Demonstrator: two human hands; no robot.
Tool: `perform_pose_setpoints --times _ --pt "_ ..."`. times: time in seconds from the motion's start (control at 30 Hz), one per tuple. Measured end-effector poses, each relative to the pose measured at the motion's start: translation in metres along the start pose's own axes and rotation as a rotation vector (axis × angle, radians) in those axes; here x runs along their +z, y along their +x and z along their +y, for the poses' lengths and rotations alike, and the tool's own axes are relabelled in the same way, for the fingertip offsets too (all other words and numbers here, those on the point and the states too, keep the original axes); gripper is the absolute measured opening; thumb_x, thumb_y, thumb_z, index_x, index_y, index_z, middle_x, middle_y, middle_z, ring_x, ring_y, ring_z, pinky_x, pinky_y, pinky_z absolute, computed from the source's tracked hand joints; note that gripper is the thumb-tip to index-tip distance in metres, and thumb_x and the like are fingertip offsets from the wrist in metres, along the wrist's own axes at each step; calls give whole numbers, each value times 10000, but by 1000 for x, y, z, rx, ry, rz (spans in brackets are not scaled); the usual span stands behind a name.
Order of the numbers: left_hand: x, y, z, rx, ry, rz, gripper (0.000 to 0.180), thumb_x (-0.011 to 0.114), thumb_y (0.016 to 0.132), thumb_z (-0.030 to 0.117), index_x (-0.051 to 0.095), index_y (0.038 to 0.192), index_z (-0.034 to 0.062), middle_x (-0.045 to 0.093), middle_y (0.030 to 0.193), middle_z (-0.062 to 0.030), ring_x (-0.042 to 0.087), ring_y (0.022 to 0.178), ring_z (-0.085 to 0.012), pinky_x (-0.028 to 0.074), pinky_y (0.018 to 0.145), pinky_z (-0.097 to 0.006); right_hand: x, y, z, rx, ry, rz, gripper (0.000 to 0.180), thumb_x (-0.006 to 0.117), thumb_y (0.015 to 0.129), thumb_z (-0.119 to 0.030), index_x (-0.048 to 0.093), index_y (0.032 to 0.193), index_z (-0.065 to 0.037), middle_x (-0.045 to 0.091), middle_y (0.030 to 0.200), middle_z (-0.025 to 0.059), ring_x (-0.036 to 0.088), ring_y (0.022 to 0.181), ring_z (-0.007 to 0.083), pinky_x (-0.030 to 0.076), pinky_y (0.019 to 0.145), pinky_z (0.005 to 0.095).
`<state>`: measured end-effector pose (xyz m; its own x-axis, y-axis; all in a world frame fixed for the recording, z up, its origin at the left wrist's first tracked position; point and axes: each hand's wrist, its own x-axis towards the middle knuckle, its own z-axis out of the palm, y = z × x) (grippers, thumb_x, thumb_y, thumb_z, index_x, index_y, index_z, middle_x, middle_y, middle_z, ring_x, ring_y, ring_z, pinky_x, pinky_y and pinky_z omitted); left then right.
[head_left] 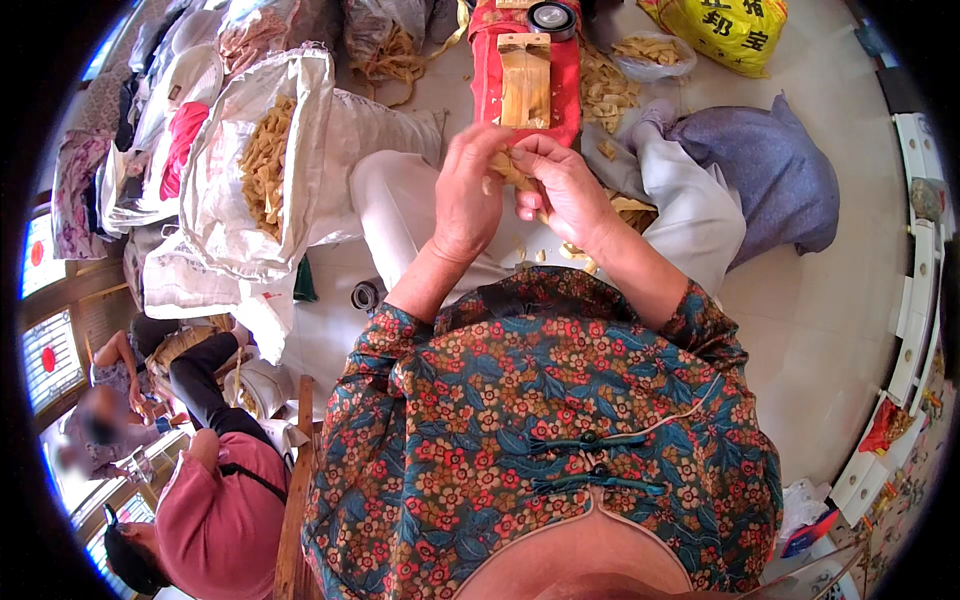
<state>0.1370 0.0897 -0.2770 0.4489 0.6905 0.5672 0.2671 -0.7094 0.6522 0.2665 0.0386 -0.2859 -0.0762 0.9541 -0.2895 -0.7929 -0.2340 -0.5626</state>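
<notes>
Over my lap, a twisted pale-tan strip (513,172) is held between my two hands. My left hand (470,195) is closed with its fingers curled at the strip's left side, slightly blurred. The thumb and index finger of my right hand (572,190) pinch the strip, and its other fingers are folded in. Just beyond my fingertips lies a wooden block (526,85) with a smooth yellowish face, on a bench covered in red cloth (484,85). A round black-rimmed item (550,18) with a silvery middle sits behind the block.
At left, an open white woven sack (310,130) holds many tan folded pieces (265,165). More pieces (608,90) lie right of the bench, near a yellow bag (722,30). A blue-grey cloth (760,175) lies beside my right leg. Other people (225,500) sit at lower left.
</notes>
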Motion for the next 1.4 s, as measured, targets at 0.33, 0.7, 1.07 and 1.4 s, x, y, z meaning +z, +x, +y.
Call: perform_pose_setpoints --times 0.33,0.7,1.07,1.4 --pt "-26 17 19 -744 -853 -160 159 504 929 100 575 1039 11 565 775 -1 463 617 -38 354 524 -175 27 -22 -23 -945 -1455 94 160 611 850 -194 560 907 -53 610 716 166 611 654 337 476 539 406" --pt "-19 9 -11 -482 -344 -275 145 512 943 115 590 991 3 596 777 -3 522 691 -49 417 595 -183 11 -24 -33 -127 -502 -97 194 580 908 -168 653 996 -11 517 651 -40 400 550 17 324 469 178" --pt "-55 19 13 -353 -324 -439 289 407 957 234 567 823 34 562 669 -58 549 618 -141 472 589 -318 14 5 -17 -534 -1001 128 236 561 906 -137 646 1056 22 563 719 -33 470 611 46 378 531 202" --pt "-74 -19 23 -347 -80 -258 363 534 892 331 598 768 -4 578 640 -174 545 584 -351 441 567 -416 32 4 -1 -435 -1182 -39 177 531 914 -129 645 948 2 475 632 -39 389 544 49 319 478 218"
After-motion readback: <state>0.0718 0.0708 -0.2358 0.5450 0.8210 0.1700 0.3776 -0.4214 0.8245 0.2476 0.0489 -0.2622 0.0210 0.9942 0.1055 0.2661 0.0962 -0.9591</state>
